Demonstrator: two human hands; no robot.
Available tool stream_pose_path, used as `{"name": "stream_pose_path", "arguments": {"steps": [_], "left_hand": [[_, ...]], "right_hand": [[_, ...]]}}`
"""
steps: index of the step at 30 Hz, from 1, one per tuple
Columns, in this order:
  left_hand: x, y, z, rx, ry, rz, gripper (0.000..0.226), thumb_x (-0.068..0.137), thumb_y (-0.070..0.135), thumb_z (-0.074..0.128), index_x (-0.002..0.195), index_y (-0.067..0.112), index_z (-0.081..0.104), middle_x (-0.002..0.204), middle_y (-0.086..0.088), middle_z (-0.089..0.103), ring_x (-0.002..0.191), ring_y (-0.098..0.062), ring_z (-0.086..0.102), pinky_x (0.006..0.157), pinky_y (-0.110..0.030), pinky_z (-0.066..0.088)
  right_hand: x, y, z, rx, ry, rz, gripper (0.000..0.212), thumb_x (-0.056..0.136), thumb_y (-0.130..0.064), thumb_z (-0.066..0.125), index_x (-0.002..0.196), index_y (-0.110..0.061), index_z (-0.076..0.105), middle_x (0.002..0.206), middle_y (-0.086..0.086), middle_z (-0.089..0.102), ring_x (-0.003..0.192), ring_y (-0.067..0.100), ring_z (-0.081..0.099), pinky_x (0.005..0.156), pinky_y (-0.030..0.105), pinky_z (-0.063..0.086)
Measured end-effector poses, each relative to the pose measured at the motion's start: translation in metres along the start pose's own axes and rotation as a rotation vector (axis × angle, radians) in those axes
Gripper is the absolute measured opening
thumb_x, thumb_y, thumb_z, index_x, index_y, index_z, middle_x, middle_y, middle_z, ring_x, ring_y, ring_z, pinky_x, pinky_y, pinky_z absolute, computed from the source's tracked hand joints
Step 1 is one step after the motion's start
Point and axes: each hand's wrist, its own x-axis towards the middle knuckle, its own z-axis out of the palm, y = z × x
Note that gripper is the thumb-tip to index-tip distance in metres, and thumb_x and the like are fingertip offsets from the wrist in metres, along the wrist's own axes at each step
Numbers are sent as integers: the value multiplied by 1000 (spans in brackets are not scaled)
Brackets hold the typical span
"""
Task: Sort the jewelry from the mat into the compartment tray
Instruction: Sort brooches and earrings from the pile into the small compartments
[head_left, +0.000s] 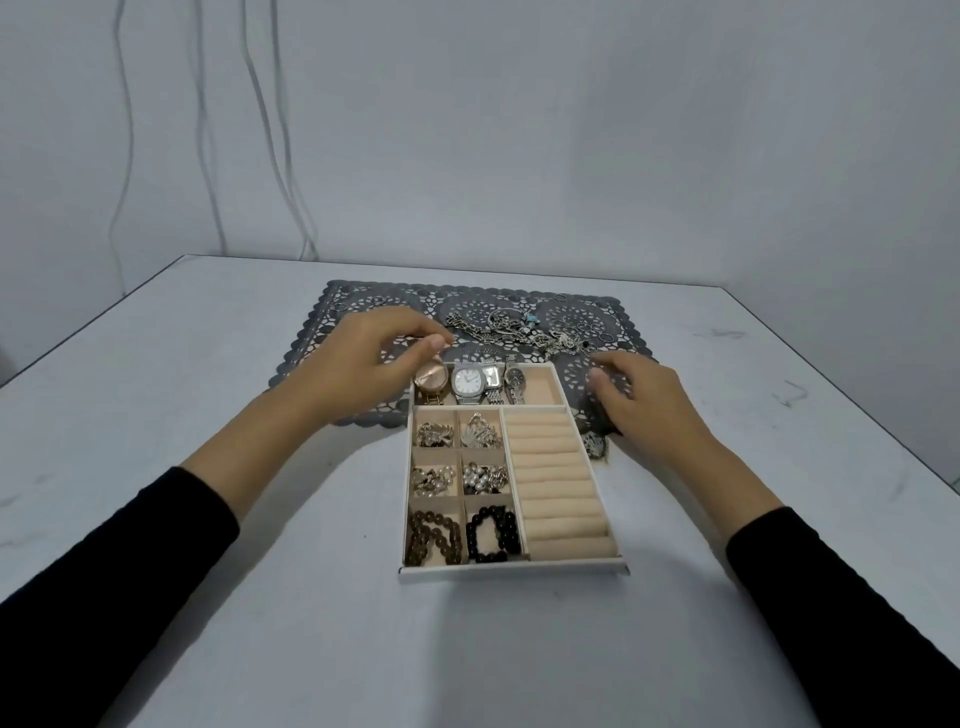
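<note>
A cream compartment tray (511, 567) lies at the table's middle. Its far row holds several watches, the leftmost a rose-gold watch (431, 377). Six small left compartments hold brooches (477, 430), pearl pieces (483, 477) and dark bead bracelets (492, 534). The ring rolls (556, 480) on the right hold nothing. Behind it, on the grey lace mat (363, 306), lies a tangle of chains and bracelets (501, 327) and loose rings (587, 330). My left hand (371, 358) hovers over the rose-gold watch, fingers curled, nothing visible in them. My right hand (641, 402) rests palm down on the mat, right of the tray.
The white table (208, 597) runs to an edge on the right, with a grey wall behind. White cables (270, 130) hang down the wall at the back left. A few small rings (340, 306) lie on the mat's far left corner.
</note>
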Motion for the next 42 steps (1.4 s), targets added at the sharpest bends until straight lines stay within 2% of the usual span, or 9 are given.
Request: {"name": "stream_pose_path", "arguments": {"steps": [5,11,16,19,22,27,35,38,42], "left_hand": [[41,-3,14,3,-70,-18,27,97,35,52,120,27,65,117,15,65,110,-5,58,96,-32,46],[91,-33,44,41,-296,-34,34,98,39,49,130,33,57,135,12,56,122,-6,50,106,-36,40],[124,-52,62,118,-427,-14,36,99,37,48,133,29,55,136,13,54,116,-1,47,102,-26,35],[141,-64,69,135,-445,15,35,98,38,49,131,30,58,135,14,56,118,-5,53,103,-27,41],[153,-71,75,142,-453,68,34,98,36,51,130,29,60,136,16,55,120,0,50,98,-15,36],[168,-79,86,145,-442,144,35,96,37,54,130,29,60,137,13,56,126,-2,49,109,-27,37],[176,-85,92,161,-458,190,34,94,38,59,127,31,63,137,16,54,125,2,47,108,-23,34],[176,-88,89,163,-457,181,31,93,37,61,122,31,66,135,17,55,122,1,50,103,-21,38],[175,-88,84,180,-465,157,28,92,37,61,119,33,68,134,19,56,119,2,51,104,-29,41]], "right_hand": [[26,2,9,-2,17,-78,31,95,-23,54,123,-12,61,120,3,64,112,16,57,95,21,37],[61,9,25,-64,-27,-162,30,95,-23,55,122,-12,62,119,1,65,112,14,56,98,22,37],[91,19,36,-53,-45,-189,28,95,-27,55,117,-14,66,110,-1,66,103,11,57,91,20,39],[104,23,41,-26,-54,-207,26,95,-29,56,114,-16,68,106,-3,65,100,9,55,89,22,40],[113,28,46,-11,-71,-225,26,94,-31,57,111,-16,69,105,-3,64,101,10,54,90,22,39],[120,34,53,-14,-98,-251,25,92,-32,59,107,-16,70,101,-3,62,98,10,52,85,21,35],[124,34,51,61,-108,-242,8,87,-23,65,87,-17,69,91,-4,61,89,11,54,81,25,40],[123,32,46,162,-106,-187,4,85,-20,68,84,-18,70,88,-5,65,86,9,58,79,25,46],[124,32,36,361,-75,-3,3,84,-21,71,84,-19,73,78,1,68,69,9,57,67,17,46]]}}
